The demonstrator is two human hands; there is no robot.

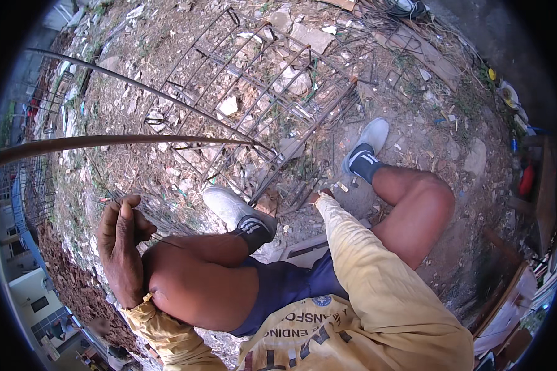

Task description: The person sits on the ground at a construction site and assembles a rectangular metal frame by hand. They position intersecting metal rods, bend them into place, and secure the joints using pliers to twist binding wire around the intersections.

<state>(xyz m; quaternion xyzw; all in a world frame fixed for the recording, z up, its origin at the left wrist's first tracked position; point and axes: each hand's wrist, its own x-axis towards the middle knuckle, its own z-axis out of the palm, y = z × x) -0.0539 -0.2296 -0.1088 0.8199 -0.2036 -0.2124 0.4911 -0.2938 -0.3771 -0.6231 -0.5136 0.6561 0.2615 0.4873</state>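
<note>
My left hand point(122, 244) is raised beside my left knee. Its fingers are curled and the thumb is pressed against them. Thin grey wires point(167, 216) fan out by the fingertips, and the hand seems closed on some of them. Between my shoes, my right hand point(320, 197) reaches low toward the near end of a steel rebar cage point(272, 93). The yellow sleeve and the angle hide most of its fingers, so I cannot see what it grips. On the ground ahead, the cage has long rusty bars joined by square stirrups.
Two long bars, a brown one point(105, 142) and a dark one point(148, 89), slant from the left onto the cage. Broken stone point(312, 38) and debris cover the ground. Planks point(427, 55) lie far right; more rebar frames point(28, 185) stand at the left.
</note>
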